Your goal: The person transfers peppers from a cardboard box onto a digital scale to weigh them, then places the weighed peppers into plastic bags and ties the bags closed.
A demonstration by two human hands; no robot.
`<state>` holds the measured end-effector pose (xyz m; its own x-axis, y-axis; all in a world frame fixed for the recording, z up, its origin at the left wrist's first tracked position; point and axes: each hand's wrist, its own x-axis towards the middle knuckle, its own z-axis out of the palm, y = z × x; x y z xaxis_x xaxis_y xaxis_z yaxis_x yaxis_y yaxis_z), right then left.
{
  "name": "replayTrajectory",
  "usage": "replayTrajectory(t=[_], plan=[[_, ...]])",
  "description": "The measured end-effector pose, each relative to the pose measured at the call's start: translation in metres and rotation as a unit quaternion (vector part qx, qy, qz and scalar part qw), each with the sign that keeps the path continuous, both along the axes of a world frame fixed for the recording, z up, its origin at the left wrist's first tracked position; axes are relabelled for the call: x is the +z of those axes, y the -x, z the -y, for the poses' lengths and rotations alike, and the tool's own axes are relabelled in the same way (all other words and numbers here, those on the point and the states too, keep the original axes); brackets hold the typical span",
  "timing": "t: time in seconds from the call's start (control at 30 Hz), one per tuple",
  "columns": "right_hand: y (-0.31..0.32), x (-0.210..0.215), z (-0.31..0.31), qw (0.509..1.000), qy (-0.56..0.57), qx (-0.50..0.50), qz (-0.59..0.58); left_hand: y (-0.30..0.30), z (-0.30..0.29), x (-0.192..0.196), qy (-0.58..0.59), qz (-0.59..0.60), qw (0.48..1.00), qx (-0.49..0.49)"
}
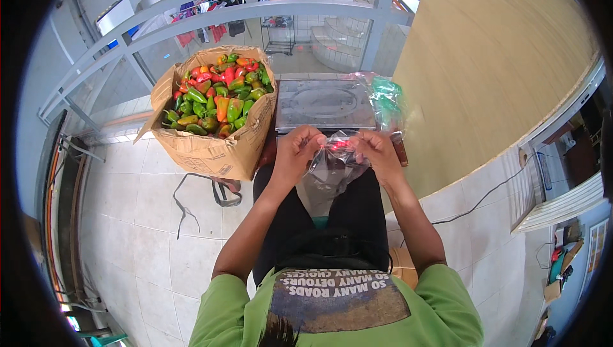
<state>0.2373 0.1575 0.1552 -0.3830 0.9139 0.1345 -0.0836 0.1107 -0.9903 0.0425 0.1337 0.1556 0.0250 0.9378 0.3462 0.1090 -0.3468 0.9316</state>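
Note:
Between my two hands a clear plastic bag (324,187) hangs over my lap, its upper edge pinched on both sides. My left hand (296,153) grips the bag's left edge with thumb and fingers together. On the other side my right hand (378,154) pinches the right edge. Just beyond them stands a weighing scale with a grey metal plate (325,105); its red lit digits show through the plastic. Left of the scale, an open cardboard box (211,155) is heaped with red, orange and green peppers (220,94).
Green and clear plastic bags (387,101) lie against the scale's right side. A grey metal railing (255,8) runs behind the box and scale. At right rises a tan wooden panel (491,59). A dark strap (227,193) and a cable (476,203) lie on the tiled floor.

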Motion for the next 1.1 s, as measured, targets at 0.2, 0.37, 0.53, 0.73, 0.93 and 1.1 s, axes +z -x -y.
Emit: replayTrajectory(t=[0.2, 0.37, 0.53, 0.73, 0.93, 1.1], plan=[[0.003, -0.002, 0.001, 0.999, -0.011, -0.031, -0.01, 0.009, -0.001, -0.006, 0.056, 0.039, 0.991, -0.112], [0.004, 0.008, 0.002, 0.997, -0.041, -0.003, 0.06, 0.007, -0.004, -0.011, 0.038, 0.019, 0.993, -0.109], [0.0, -0.001, -0.003, 0.998, -0.01, -0.004, 0.061, 0.003, -0.007, -0.007, 0.034, -0.076, 0.995, -0.052], [0.003, -0.007, -0.002, 0.999, 0.01, -0.027, 0.045, 0.004, -0.011, -0.013, 0.024, -0.102, 0.993, -0.053], [-0.001, -0.018, -0.012, 0.998, -0.011, -0.042, 0.047, 0.004, -0.015, -0.015, 0.097, 0.05, 0.983, -0.148], [0.0, -0.026, -0.013, 1.0, -0.02, -0.021, -0.005, 0.004, -0.023, -0.03, 0.066, -0.019, 0.993, -0.094]])
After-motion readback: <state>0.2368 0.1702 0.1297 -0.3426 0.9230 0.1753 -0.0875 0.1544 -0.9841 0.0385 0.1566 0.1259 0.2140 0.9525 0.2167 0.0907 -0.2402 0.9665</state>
